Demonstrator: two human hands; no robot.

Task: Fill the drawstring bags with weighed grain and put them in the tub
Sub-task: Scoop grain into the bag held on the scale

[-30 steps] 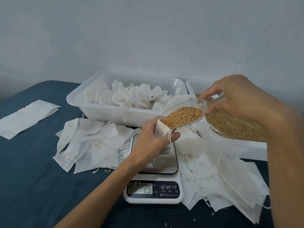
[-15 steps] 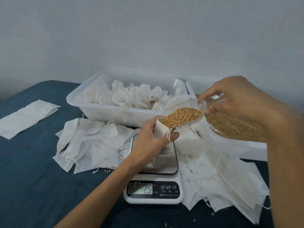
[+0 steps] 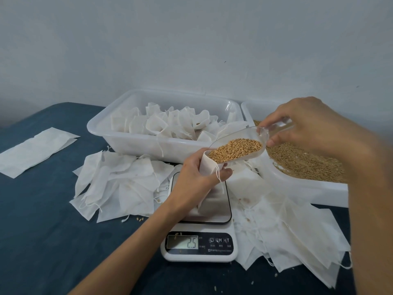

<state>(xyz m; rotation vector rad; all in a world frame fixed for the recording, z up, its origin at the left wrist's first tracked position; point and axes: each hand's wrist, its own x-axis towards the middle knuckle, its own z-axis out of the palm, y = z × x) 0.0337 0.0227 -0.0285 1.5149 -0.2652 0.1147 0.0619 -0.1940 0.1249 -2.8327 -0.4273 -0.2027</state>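
Note:
My left hand [image 3: 197, 179] grips a white drawstring bag [image 3: 207, 167] upright over the plate of a white kitchen scale [image 3: 200, 248], whose display reads 25. My right hand [image 3: 306, 128] pinches the handle of a clear plastic scoop [image 3: 260, 133] heaped with golden grain [image 3: 236, 150]; the scoop's lip rests at the bag's open mouth. Behind stands a white tub [image 3: 119, 141] holding several filled bags. To the right, a second white tub [image 3: 297, 188] holds loose grain [image 3: 302, 165].
Empty white bags lie in a pile [image 3: 114, 186] left of the scale and another pile [image 3: 293, 233] to its right. A flat white sheet [image 3: 36, 152] lies at the far left on the dark blue table [image 3: 42, 241]. Stray grains dot the table.
The scoop has tilted slightly lower toward the bag's mouth. Both hands stay almost where they were, and the scale reading is the same.

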